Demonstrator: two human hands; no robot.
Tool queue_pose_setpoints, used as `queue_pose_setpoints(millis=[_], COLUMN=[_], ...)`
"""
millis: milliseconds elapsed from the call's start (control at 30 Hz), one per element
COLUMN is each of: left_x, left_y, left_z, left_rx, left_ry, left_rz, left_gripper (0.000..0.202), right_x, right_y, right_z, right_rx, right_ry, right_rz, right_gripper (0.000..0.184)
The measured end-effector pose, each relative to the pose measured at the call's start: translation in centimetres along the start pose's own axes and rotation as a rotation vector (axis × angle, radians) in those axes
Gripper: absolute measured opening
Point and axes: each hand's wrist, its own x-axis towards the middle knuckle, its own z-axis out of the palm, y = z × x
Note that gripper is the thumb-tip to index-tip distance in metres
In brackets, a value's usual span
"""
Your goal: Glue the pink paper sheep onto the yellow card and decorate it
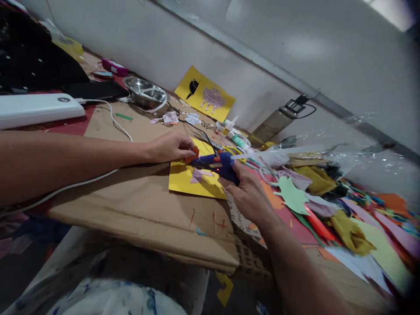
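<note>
My right hand (246, 192) is closed around a blue glue gun (215, 164) with a small red light and a pale glue stick (278, 152) jutting out behind it. Its nozzle points left over a yellow paper sheet (183, 177) lying on brown cardboard (131, 197). My left hand (170, 146) pinches a small orange piece (194, 152) right at the nozzle tip. A pale pink cutout (198, 174) lies on the yellow sheet below the gun.
A steel bowl (146, 92), a yellow card with cutouts (205, 94) and a water bottle (278, 120) stand along the wall. A white power bank (36, 109) and its cable (113, 118) lie at left. Coloured paper scraps (344, 210) and a green cutout (292, 194) heap up at right.
</note>
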Motion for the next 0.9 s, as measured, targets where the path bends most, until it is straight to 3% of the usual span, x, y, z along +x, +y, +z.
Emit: queue_pose_setpoints(millis=[267, 900], left_x=[0.0, 0.0], left_y=[0.5, 0.4], left_z=[-0.1, -0.1], left_rx=[0.014, 0.018], left_ry=[0.012, 0.013], left_rz=[-0.027, -0.040], left_gripper=[0.026, 0.027], right_x=[-0.4, -0.8], right_y=[0.3, 0.7], right_z=[-0.9, -1.8], right_rx=[-0.031, -0.089], right_ry=[-0.011, -0.009], right_rz=[-0.030, 0.043], right_gripper=[0.025, 0.023])
